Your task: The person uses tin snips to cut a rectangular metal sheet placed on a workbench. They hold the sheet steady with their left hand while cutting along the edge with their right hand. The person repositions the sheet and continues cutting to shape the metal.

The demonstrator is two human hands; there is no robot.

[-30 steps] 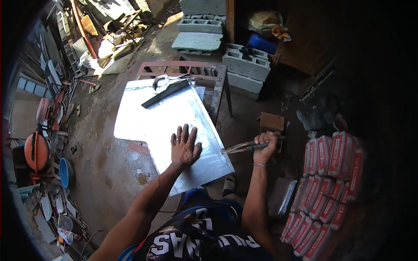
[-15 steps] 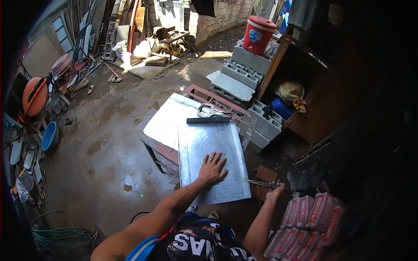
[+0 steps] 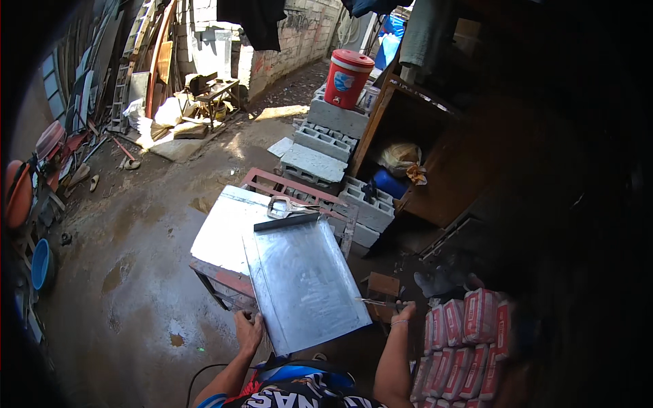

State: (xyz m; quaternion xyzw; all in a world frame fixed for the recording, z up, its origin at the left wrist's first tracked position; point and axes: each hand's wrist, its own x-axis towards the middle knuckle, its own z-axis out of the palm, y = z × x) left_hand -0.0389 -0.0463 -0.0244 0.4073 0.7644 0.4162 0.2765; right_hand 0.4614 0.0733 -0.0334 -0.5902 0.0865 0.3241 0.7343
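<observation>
A shallow grey metal sheet [image 3: 309, 285] with raised sides slants toward me over the front of a low table. Along its far end runs a dark bar [image 3: 286, 222]. At its left edge is my left hand [image 3: 249, 330], fingers curled in and the thumb beside the metal; what they hold, if anything, is hidden. My right hand [image 3: 404, 311] is wrapped round a slim plier-like tool [image 3: 376, 301], whose tip reaches the sheet's right edge. Beyond the bar lies a locking clamp [image 3: 286, 207], on the table by a white panel [image 3: 228, 228].
The table's reddish frame [image 3: 269, 182] backs onto stacked concrete blocks [image 3: 320, 143] carrying a red cooler [image 3: 347, 80]. Red-and-white bags [image 3: 466, 333] are piled at my right. A wooden cabinet [image 3: 435, 183] stands far right; a blue basin [image 3: 42, 264] lies left on wet ground.
My left hand has left its flat, spread position on the sheet and is now curled at the left edge. My right hand still holds the tool at the right edge. The view has shifted.
</observation>
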